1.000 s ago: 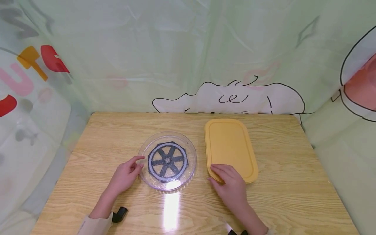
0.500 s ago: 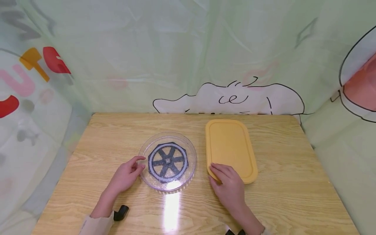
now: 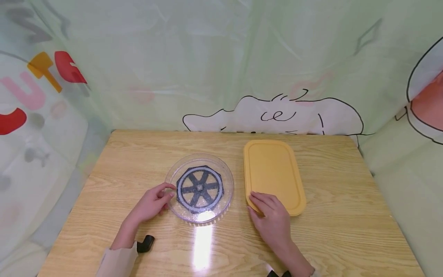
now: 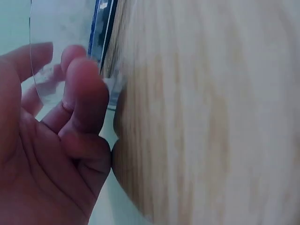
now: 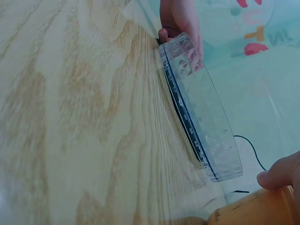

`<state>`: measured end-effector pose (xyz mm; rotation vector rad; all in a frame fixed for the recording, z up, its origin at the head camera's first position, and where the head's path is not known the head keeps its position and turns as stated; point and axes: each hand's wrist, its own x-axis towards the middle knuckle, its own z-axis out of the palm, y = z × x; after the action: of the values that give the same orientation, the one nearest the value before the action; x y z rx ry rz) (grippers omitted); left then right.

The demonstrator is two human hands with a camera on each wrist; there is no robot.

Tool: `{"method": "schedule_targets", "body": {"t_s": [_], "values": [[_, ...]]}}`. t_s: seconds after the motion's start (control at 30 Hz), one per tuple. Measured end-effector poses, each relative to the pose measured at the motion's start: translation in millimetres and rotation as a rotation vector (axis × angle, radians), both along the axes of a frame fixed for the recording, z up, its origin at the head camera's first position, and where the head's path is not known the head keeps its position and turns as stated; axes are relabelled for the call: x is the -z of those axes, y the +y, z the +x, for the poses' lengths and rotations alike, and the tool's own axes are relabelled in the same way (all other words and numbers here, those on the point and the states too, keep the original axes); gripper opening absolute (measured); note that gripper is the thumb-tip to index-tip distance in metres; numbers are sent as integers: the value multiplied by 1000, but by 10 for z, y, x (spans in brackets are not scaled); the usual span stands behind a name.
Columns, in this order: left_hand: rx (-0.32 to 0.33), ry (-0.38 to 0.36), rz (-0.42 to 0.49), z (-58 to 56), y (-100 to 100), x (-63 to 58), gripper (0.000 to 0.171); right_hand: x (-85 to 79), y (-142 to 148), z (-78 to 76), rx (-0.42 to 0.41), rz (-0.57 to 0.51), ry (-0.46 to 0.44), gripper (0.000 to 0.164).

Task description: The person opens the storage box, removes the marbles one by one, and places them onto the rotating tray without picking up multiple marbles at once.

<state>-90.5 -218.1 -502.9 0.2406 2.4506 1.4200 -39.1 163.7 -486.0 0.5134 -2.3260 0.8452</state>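
Observation:
A round clear dish [image 3: 226, 179] with a ridged side stands on the wooden table, left of centre. A dark, spoked wheel-like piece [image 3: 199, 187] shows through its bottom; whether it lies inside or beneath, I cannot tell. My left hand [image 3: 152, 202] pinches the dish's left rim, index finger over the edge and thumb outside. Its other fingers curl low beside the dish wall in the left wrist view. To the right lies a yellow rectangular lidded container [image 3: 273, 169]. My right hand [image 3: 275, 221] rests its fairly straight fingers on the container's near left corner.
The wooden table [image 3: 346, 192] runs back to a pale printed curtain [image 3: 155, 69], with more curtain at both sides. A strip of table separates dish and container. A bright light reflection [image 3: 202, 246] lies in front of the dish.
My left fingers have moved slightly right, farther over the dish's rim. My right hand stays on the container. The view has shifted a little; dish and container keep their places.

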Motion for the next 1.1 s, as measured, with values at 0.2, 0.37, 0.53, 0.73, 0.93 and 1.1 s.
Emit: {"method": "schedule_targets", "body": {"t_s": [0.2,0.37,0.53,0.73,0.93,1.1], "values": [[67,-57,91,-26,-46,-4,31,-17,19,9,-7,14,-6,35],[83,-64,82,-35,-76,-2,31,-35,24,9,-6,16,-38,32],[65,-59,67,-21,-73,6,30,-53,14,20,-6,-2,-40,33],[45,-65,65,-14,-66,3,30,-101,17,35,4,-8,-70,30],[32,-70,64,-18,-56,-21,28,-133,13,16,-12,-23,40,21],[23,-72,63,-19,-51,-32,27,-160,0,-16,-28,-52,186,28]]}}
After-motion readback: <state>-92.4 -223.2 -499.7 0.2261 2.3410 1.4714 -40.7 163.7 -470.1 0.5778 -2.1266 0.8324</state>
